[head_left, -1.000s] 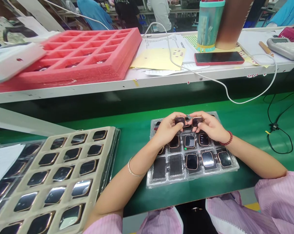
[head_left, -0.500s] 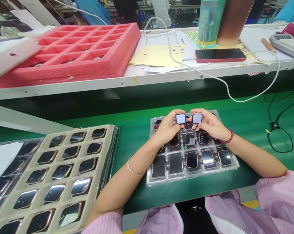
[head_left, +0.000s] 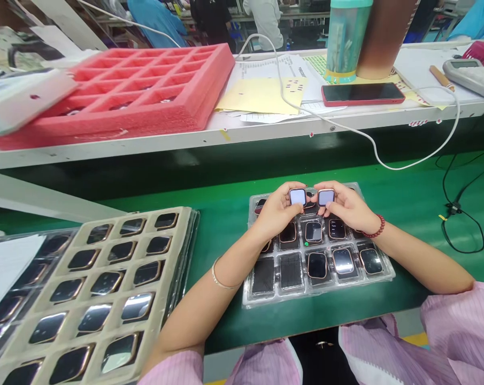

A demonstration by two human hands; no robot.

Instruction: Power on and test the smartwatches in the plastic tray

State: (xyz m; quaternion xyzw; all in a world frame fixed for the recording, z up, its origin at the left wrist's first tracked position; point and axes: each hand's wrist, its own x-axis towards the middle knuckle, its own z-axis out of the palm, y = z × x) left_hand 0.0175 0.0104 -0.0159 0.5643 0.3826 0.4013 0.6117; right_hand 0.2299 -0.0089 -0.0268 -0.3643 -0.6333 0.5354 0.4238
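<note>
My left hand (head_left: 279,209) is closed on a smartwatch (head_left: 298,197) without a strap, its screen lit pale white. A second strapless smartwatch (head_left: 325,198), also lit, sits in the closed fingers of my right hand (head_left: 348,207), with the thumb at its lower edge. Both watches are held side by side, a small gap apart, over the far part of a clear plastic tray (head_left: 301,299). Several dark-faced watches lie in that tray's pockets, such as a watch (head_left: 314,231) beside a green dot. Two pockets at the near left hold only dark padding. My hands hide some of the far pockets.
At left, a beige tray (head_left: 71,227) of several watches lies on stacked clear trays, with white paper (head_left: 13,267) beside it. A white shelf above carries a red foam tray (head_left: 137,128), papers, a phone (head_left: 362,93) and a teal cup (head_left: 346,43). A white cable (head_left: 362,132) droops over its edge.
The right-hand watch has turned and shifted very slightly. Both hands keep their hold above the tray, and the whole view has shifted a little.
</note>
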